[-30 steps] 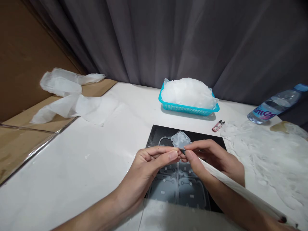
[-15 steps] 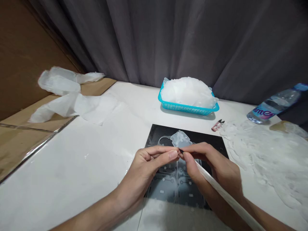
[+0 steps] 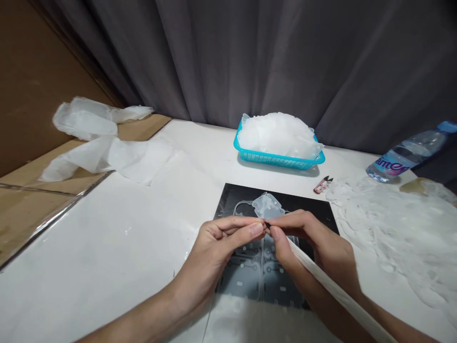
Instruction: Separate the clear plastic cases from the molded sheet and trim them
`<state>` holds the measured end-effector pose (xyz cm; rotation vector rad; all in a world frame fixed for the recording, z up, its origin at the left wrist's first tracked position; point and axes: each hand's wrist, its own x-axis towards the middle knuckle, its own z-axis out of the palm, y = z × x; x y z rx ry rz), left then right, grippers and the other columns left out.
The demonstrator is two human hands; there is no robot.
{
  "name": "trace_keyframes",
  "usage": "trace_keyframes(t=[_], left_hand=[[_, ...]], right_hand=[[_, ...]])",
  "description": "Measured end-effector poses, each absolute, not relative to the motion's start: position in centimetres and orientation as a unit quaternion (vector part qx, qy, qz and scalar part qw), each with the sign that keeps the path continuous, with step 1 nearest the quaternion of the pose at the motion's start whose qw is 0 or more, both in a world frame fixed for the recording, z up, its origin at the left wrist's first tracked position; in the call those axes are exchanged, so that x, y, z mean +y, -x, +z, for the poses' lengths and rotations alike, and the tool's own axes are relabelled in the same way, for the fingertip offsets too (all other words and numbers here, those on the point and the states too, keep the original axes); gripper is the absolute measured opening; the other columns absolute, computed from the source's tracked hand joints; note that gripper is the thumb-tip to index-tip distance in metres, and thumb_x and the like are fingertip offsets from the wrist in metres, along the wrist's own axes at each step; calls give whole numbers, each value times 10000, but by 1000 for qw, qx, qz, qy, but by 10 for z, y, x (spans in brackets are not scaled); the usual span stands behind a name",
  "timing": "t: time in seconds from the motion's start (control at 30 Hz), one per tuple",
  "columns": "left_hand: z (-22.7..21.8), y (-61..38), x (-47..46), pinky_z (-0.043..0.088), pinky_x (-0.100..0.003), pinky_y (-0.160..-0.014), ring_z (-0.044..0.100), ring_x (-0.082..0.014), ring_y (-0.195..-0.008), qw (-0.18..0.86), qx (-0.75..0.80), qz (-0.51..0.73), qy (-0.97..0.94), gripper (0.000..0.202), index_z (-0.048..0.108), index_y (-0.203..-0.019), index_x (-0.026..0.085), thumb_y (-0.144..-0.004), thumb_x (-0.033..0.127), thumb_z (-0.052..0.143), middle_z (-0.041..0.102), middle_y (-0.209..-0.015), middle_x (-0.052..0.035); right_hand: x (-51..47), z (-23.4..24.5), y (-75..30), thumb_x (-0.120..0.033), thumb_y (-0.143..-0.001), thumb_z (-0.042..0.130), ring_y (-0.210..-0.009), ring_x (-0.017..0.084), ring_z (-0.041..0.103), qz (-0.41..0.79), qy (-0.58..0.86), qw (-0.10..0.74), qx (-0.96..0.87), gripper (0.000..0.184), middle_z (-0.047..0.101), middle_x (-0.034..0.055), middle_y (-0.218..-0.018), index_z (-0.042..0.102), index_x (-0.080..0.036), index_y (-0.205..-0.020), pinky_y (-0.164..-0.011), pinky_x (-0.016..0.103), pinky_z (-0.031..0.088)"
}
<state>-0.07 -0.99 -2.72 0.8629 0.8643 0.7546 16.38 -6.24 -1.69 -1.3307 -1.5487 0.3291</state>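
Note:
My left hand [image 3: 217, 252] comes in from the lower left, its thumb and forefinger pinched together. Facing it, my right hand [image 3: 321, 252] is closed too, fingertip to fingertip with the left. A small black piece [image 3: 268, 226] shows between the two pinches; most of it is hidden by the fingers. From below my right thumb a long white strip [image 3: 328, 281] runs across the hand to the lower right; whether it joins the black piece I cannot tell. Beneath both hands lies a black mat [image 3: 310, 200] bearing translucent, roughly square moulded pieces [image 3: 267, 206] linked by thin runners.
Behind the mat a turquoise basket [image 3: 278, 162] is heaped with white translucent material [image 3: 280, 136]. Small pink-handled nippers [image 3: 322, 185] lie right of it, near a water bottle [image 3: 400, 157] and a spread of clear pieces [image 3: 410, 238]. Crumpled white sheets [image 3: 121, 155] rest on cardboard [image 3: 17, 205] at left.
Both hands keep the same pinched pose over the mat, with the black piece still between them. The whole view has shifted very slightly; nothing else visibly moved.

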Motion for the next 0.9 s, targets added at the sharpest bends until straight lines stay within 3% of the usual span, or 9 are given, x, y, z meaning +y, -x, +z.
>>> trace_keyframes(t=[0.63,0.9], left_hand=[[-24,-1,-9,531,-256,-964,740,-211,-1039,769,397,333,-374,182,854,-958,211,-866,365,819,839,-1008,-75],[-23,0,-9,535,-211,-883,737,-168,-948,769,401,332,-371,175,855,-951,213,-862,360,825,841,-1011,-66]], right_hand=[[-64,-15,-165,-150,-932,624,-804,109,739,199,548,536,-610,139,755,-19,-905,727,-218,-998,-776,198,603],[-65,-18,-164,-150,-930,648,-821,114,737,164,560,530,-616,126,765,-28,-914,708,-235,-1002,-786,216,601]])
